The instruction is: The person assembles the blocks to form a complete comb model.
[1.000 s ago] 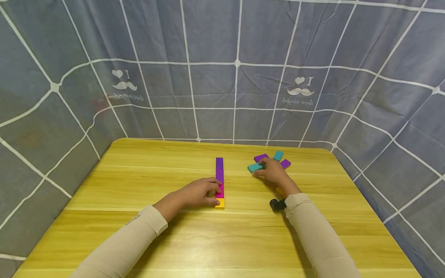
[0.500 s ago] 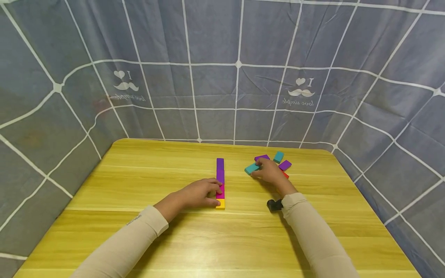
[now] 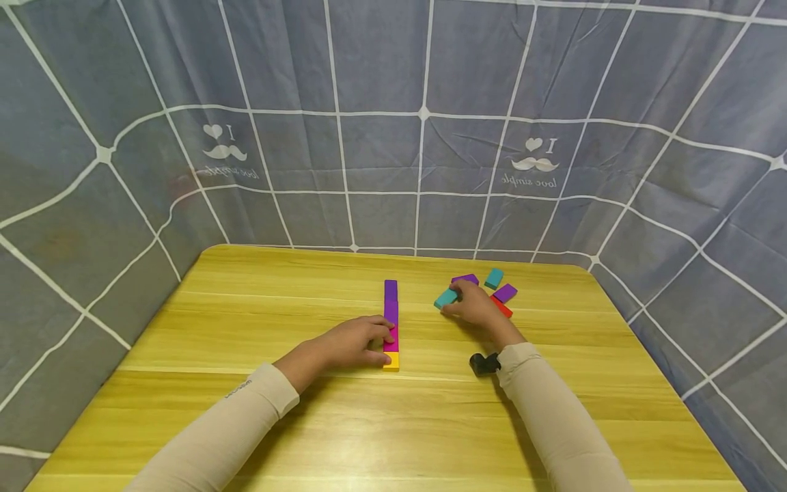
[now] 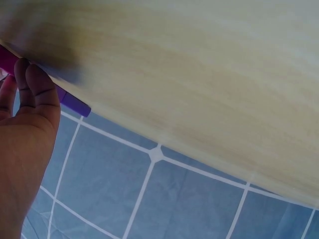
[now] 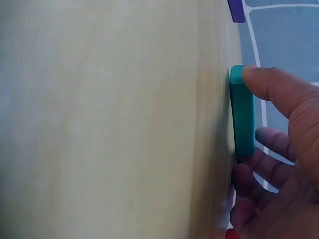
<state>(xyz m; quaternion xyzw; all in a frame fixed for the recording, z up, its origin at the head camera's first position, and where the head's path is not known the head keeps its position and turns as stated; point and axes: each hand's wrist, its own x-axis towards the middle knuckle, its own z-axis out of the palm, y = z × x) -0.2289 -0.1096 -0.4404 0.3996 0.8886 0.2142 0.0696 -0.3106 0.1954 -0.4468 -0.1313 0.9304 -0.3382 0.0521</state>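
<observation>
In the head view, flat blocks lie end to end in a row: dark purple (image 3: 391, 290) at the far end, then violet (image 3: 391, 313), magenta (image 3: 389, 348) and yellow (image 3: 392, 365) nearest. My left hand (image 3: 350, 342) rests at the row, its fingertips on the magenta part and its thumb on the yellow block. To the right, my right hand (image 3: 477, 306) pinches a teal block (image 3: 445, 299). The right wrist view shows the thumb on one end of this teal block (image 5: 244, 117), with fingers at its other end, close over the table.
Behind and beside the right hand lie loose blocks: a purple one (image 3: 465, 279), another teal one (image 3: 494, 278), a second purple one (image 3: 505, 293) and a red one (image 3: 501, 307). A grey curtain with white lines (image 3: 381, 150) surrounds the wooden table (image 3: 277, 287).
My right hand has shifted slightly left with the teal block, and the red block has come into view beside it. The left hand stays on the row.
</observation>
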